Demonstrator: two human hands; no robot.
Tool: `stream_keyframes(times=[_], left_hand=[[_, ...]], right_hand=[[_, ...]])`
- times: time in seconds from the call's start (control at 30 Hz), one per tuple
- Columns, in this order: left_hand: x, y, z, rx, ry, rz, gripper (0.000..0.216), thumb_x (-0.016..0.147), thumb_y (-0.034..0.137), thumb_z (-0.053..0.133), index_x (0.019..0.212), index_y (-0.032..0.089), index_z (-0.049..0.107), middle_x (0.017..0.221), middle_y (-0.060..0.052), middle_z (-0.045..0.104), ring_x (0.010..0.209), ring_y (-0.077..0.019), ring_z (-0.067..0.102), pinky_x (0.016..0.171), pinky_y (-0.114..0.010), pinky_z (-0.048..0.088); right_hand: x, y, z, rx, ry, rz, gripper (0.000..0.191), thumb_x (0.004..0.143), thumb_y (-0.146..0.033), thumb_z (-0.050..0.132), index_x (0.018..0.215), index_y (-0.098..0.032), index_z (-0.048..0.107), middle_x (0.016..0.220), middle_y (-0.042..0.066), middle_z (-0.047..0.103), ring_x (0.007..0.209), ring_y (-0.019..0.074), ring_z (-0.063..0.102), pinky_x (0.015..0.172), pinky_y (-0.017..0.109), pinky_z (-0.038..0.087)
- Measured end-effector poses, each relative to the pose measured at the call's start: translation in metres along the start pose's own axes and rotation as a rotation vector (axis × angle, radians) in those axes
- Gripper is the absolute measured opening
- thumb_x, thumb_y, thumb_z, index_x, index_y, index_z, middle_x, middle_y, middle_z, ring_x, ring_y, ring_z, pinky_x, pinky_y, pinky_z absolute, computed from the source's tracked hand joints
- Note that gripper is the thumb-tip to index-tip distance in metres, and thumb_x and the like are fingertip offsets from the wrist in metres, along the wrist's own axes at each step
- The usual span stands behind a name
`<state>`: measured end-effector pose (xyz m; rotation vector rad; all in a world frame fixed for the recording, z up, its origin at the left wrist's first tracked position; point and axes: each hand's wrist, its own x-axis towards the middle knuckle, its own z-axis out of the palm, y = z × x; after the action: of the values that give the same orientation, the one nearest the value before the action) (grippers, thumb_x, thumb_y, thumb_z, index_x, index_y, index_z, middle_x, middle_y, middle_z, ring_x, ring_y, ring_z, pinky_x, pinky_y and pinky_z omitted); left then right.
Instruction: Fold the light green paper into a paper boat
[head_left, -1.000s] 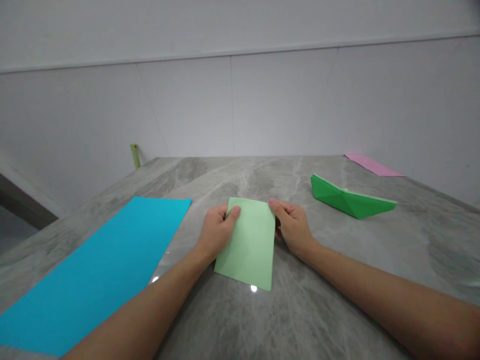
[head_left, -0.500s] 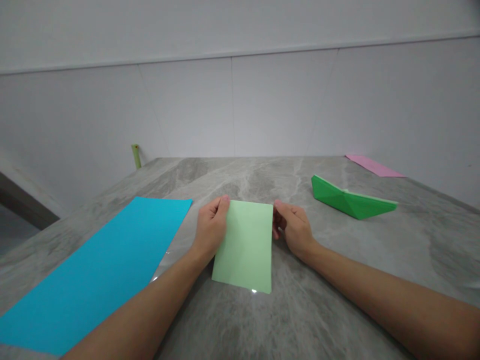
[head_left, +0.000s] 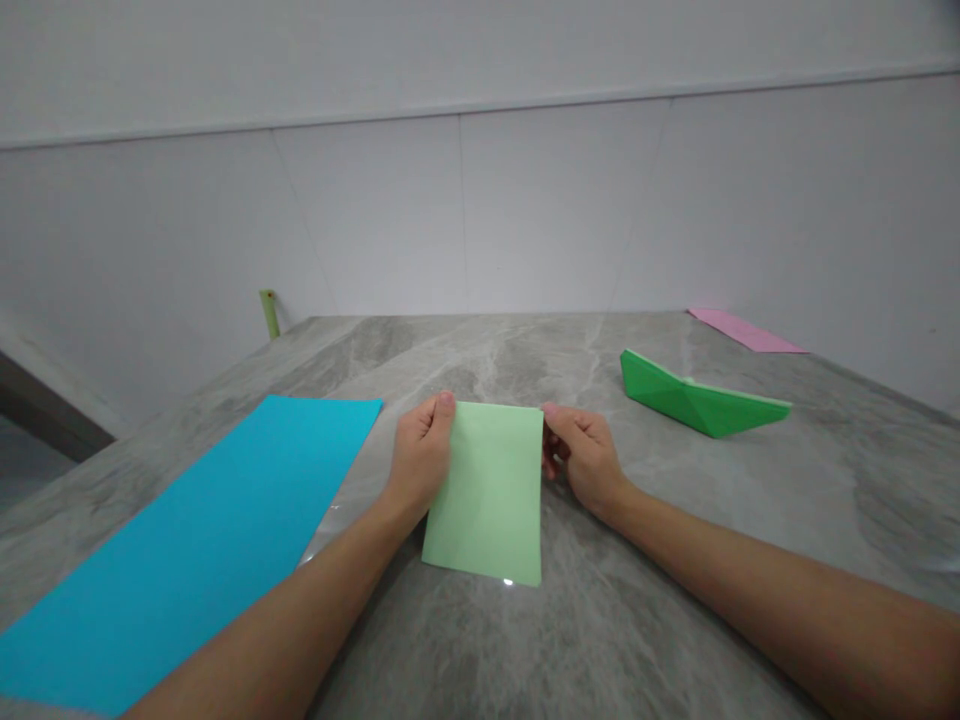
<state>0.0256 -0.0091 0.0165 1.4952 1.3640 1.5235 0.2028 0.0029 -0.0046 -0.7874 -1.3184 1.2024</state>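
Note:
A folded light green paper lies on the grey marble table in front of me. My left hand pinches its far left corner, thumb at the top edge and fingers curled. My right hand pinches the far right corner, fingers curled beside the paper's edge. Both hands hold the sheet's far edge just off or at the tabletop; I cannot tell which.
A large cyan sheet lies flat to the left. A dark green folded paper boat sits to the right, a pink sheet behind it. A small green object stands at the far left table corner. White walls enclose the table.
The light green paper has turned from a slight tilt to nearly square with me. My left thumb moved from lying on the sheet to its top left corner; my right hand shifted slightly.

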Motion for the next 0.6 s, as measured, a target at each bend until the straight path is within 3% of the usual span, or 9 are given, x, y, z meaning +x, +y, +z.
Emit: stream_keyframes(times=[0.3,0.37,0.43,0.5,0.6], left_hand=[[-0.0009,0.0001,0.0004,-0.027,-0.015,-0.027,0.039,0.088,0.038,0.043,0.056,0.02,0.031,0.054,0.005,0.029,0.048,-0.0089,0.026,0.044,-0.021,0.023],[-0.001,0.0005,0.0003,-0.034,-0.019,-0.019,0.035,0.089,0.037,0.044,0.059,0.019,0.04,0.054,0.005,0.033,0.049,-0.0093,0.03,0.045,-0.021,0.025],[-0.0012,0.0014,0.0001,-0.063,-0.064,-0.018,0.024,0.09,0.038,0.045,0.079,0.019,0.057,0.055,0.006,0.04,0.048,-0.0101,0.035,0.046,-0.021,0.027],[-0.0012,0.0027,-0.0001,-0.071,-0.139,-0.009,0.026,0.091,0.039,0.045,0.102,0.021,0.06,0.06,0.005,0.05,0.05,-0.0113,0.041,0.048,-0.022,0.03],[-0.0007,0.0044,-0.0006,-0.002,-0.219,0.042,0.031,0.091,0.039,0.043,0.091,0.019,0.067,0.073,0.0,0.061,0.065,-0.0147,0.053,0.059,-0.024,0.038]], right_hand=[[-0.0006,-0.0015,-0.0014,-0.074,-0.049,-0.012,0.039,0.081,-0.041,0.058,0.051,-0.016,0.05,0.042,-0.004,0.045,0.034,0.0074,0.04,0.034,0.019,0.029],[-0.0002,-0.0014,-0.0015,-0.089,-0.093,0.003,0.036,0.078,-0.039,0.062,0.053,-0.016,0.052,0.043,-0.004,0.047,0.034,0.0073,0.041,0.034,0.019,0.03],[0.0002,-0.0017,-0.001,-0.109,-0.122,0.013,0.034,0.075,-0.038,0.065,0.053,-0.015,0.053,0.044,-0.004,0.049,0.035,0.0072,0.041,0.035,0.018,0.03],[0.0004,-0.002,-0.0001,-0.121,-0.127,0.02,0.033,0.075,-0.038,0.065,0.053,-0.015,0.053,0.043,-0.004,0.047,0.036,0.0071,0.04,0.035,0.018,0.029],[0.0002,-0.0013,0.0004,-0.126,-0.135,0.031,0.033,0.074,-0.037,0.065,0.053,-0.015,0.052,0.043,-0.005,0.044,0.037,0.0062,0.037,0.036,0.018,0.027]])
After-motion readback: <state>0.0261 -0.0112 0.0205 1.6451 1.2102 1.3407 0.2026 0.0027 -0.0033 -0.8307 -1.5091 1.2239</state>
